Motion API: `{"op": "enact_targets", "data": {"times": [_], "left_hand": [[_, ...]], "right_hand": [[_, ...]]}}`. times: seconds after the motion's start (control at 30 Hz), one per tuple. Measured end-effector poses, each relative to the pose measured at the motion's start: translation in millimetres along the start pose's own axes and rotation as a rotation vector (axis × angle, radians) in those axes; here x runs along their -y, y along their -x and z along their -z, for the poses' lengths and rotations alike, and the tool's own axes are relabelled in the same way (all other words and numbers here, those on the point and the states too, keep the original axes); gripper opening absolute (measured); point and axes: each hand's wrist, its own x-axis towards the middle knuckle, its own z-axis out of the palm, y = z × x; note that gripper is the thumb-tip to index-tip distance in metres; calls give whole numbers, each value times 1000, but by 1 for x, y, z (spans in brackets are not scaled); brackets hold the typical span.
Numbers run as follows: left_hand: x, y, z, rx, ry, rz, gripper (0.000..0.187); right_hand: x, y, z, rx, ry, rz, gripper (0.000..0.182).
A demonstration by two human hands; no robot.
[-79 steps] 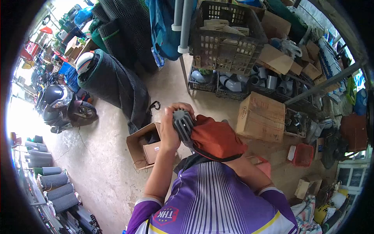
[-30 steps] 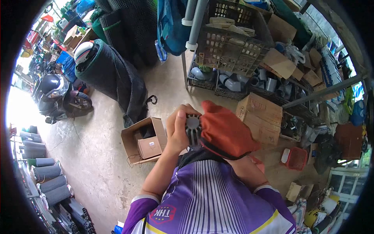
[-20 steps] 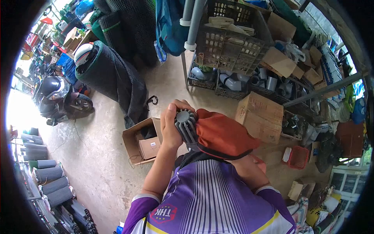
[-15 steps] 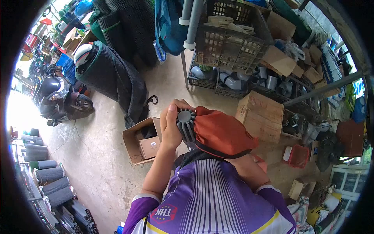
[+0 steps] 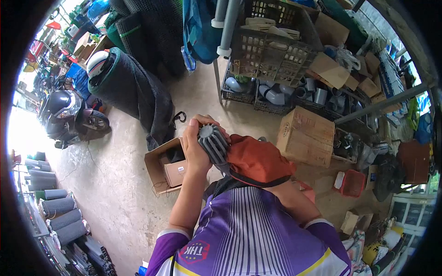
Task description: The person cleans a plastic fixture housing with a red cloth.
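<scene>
My left hand (image 5: 195,145) is closed around a dark grey ribbed plastic strainer (image 5: 212,138) with a round cap and slotted sides. Its capped end points up and away from my chest. Against the strainer's right side lies an orange-red cloth (image 5: 260,158) with a black edge, bunched and hanging in front of my shirt. My right forearm (image 5: 294,200) runs up to that cloth from the right. My right hand and its fingers are hidden by the cloth, so its grip does not show.
An open cardboard box (image 5: 156,172) stands on the floor to the left, a closed carton (image 5: 306,136) to the right. Beyond are a rack with black crates (image 5: 276,55) and grey pipe fittings, rolled dark netting (image 5: 133,87), a red basket (image 5: 352,184) and a motorbike (image 5: 71,115).
The strainer and my left hand have moved slightly left and tilted, showing more of the slotted side. The orange-red cloth has shifted left and looks more crumpled.
</scene>
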Motion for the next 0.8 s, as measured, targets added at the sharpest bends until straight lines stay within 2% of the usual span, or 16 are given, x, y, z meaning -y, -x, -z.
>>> {"op": "enact_targets", "data": {"times": [0.1, 0.2, 0.23, 0.3, 0.37, 0.47, 0.5, 0.6, 0.7, 0.77, 0.8], "left_hand": [[0, 3, -1, 63, -153, -39, 50], [14, 12, 0, 96, -287, -117, 49], [19, 15, -4, 44, -170, -93, 47], [15, 13, -1, 78, -251, -158, 46], [7, 10, 4, 106, -411, -195, 46], [-5, 6, 0, 46, -175, -184, 48], [-12, 5, -2, 121, -327, -259, 51], [-9, 3, 2, 202, -413, -223, 51], [-15, 4, -7, 235, -391, -262, 48], [-17, 6, -4, 296, -304, -216, 40], [-17, 6, -4, 303, -311, -213, 40]], "right_hand": [[3, -6, 5, 135, 28, -58, 35], [14, -18, 15, 150, 29, -224, 27], [11, -17, 11, 54, -27, -193, 27], [4, -11, -1, -140, -137, -138, 27], [7, -12, 2, -77, -66, -89, 31], [7, -6, -6, 103, 102, -88, 33], [7, -4, -9, 173, 172, -105, 33], [9, 3, 1, 39, 19, -85, 28], [5, 4, 6, -57, 82, 13, 32], [-3, 15, 8, -71, -184, -154, 33], [-1, 13, 13, -14, -211, -202, 33]]}}
